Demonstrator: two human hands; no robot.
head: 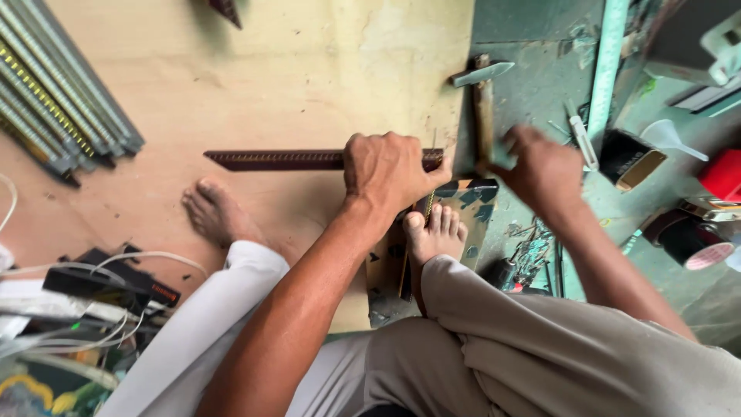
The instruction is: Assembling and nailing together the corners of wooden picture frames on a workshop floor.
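Note:
My left hand (390, 171) grips a long dark brown moulding strip (274, 160) that lies across the plywood floor, near its right end. My right hand (536, 164) is blurred and closed around the lower end of a hammer (483, 100), whose wooden handle points away from me and whose metal head lies at the top. A second strip piece runs down under my right foot (434, 234), which presses on a dark patterned board (472, 194). My left foot (214, 212) rests on the plywood.
A bundle of long silver and gold moulding strips (54, 93) lies at the upper left. Cables and a black box (108, 282) sit at the left. Tape rolls (691, 239), a small open box (631, 158), a white funnel (670, 139) and a red container (724, 174) are at the right.

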